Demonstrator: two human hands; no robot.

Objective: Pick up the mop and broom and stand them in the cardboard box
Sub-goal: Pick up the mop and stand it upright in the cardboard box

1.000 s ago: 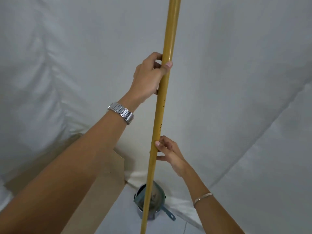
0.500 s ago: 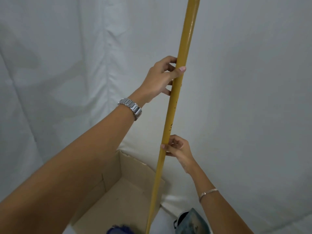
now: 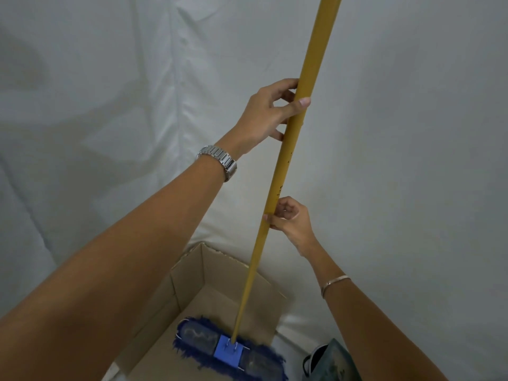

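Observation:
I hold a mop with a long yellow handle [image 3: 294,133] that runs from the top of the view down to a flat blue fringed mop head [image 3: 228,350]. The mop head is inside the open cardboard box [image 3: 189,276] near its front right side. My left hand [image 3: 270,114] grips the handle high up. My right hand [image 3: 288,218] grips it lower down, above the box. The handle leans slightly to the right. No broom is in view.
White cloth [image 3: 110,105] covers the wall behind and the floor around the box. A dark green dustpan [image 3: 330,364] lies on the floor just right of the box, by my right forearm.
The view has tilted down and left, bringing the box and the blue mop head into sight. The mop head now sits inside the box. Both hands keep their grips.

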